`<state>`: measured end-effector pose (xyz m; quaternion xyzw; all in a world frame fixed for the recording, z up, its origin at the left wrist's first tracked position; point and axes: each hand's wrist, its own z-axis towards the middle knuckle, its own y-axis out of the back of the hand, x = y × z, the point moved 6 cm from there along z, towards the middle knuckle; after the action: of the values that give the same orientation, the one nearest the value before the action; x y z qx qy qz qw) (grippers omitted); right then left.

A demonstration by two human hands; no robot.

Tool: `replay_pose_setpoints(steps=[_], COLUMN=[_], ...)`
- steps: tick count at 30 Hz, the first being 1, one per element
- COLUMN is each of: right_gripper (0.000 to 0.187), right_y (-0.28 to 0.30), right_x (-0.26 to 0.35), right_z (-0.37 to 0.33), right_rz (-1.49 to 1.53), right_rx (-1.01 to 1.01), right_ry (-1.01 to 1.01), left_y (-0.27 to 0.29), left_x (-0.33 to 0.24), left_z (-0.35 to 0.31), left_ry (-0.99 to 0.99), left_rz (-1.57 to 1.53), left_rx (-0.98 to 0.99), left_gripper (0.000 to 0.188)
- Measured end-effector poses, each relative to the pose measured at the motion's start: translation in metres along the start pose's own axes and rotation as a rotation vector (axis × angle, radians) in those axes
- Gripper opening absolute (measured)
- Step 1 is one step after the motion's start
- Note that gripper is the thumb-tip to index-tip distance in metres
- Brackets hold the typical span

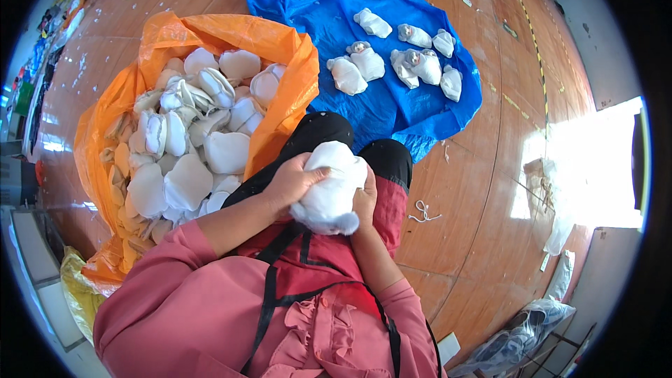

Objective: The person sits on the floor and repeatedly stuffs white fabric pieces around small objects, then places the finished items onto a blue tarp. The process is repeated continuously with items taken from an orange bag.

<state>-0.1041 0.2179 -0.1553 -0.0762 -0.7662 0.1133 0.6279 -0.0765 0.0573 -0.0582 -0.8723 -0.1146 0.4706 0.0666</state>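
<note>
Gently steady the toy (327,185), gripped in fingers (317,173) of left hand (290,179) and right hand (365,199) just short of the sheet (294,3), without squashing its grey end (344,223).

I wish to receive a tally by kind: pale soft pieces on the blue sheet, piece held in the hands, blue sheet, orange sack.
Pale soft pieces on the sheet: 9, as far as overlaps allow
Held white piece, between left hand and right hand: 1
Blue sheet: 1
Orange sack: 1
Total: 12
</note>
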Motion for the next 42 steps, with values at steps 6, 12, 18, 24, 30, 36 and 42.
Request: replay_pose_setpoints(steps=[6, 12, 18, 24, 30, 36, 42], right_gripper=[0.070, 0.068, 0.047, 0.047, 0.044, 0.054, 0.044], right_y=[-0.017, -0.029, -0.006, -0.008, -0.008, -0.016, -0.017], right_x=[0.052, 0.095, 0.063, 0.062, 0.043, 0.041, 0.041], right_z=[-0.011, -0.034, -0.024, -0.026, -0.027, -0.026, -0.021], right_rz=[0.094, -0.503, -0.199, 0.188, 0.204, 0.175, 0.245], right_rx=[0.176, 0.315, 0.288, 0.293, 0.382, 0.435, 0.453], right_ry=[0.128, 0.681, 0.165, -0.039, -0.247, -0.202, -0.268], left_y=[0.026, 0.019, 0.009, -0.015, -0.015, -0.008, -0.002], left_x=[-0.011, -0.017, -0.043, -0.053, -0.024, -0.037, -0.020], left_z=[0.015, 0.008, 0.000, -0.014, -0.001, -0.007, 0.000], left_ry=[-0.042, 0.045, -0.176, -0.341, -0.302, -0.436, -0.341], left_rz=[-0.165, -0.173, 0.305, 0.423, 0.222, 0.522, 0.539], left_rx=[0.063, 0.110, 0.057, 0.150, -0.026, -0.139, -0.069], left_gripper=[0.060, 0.051, 0.069, 0.058, 0.063, 0.064, 0.068])
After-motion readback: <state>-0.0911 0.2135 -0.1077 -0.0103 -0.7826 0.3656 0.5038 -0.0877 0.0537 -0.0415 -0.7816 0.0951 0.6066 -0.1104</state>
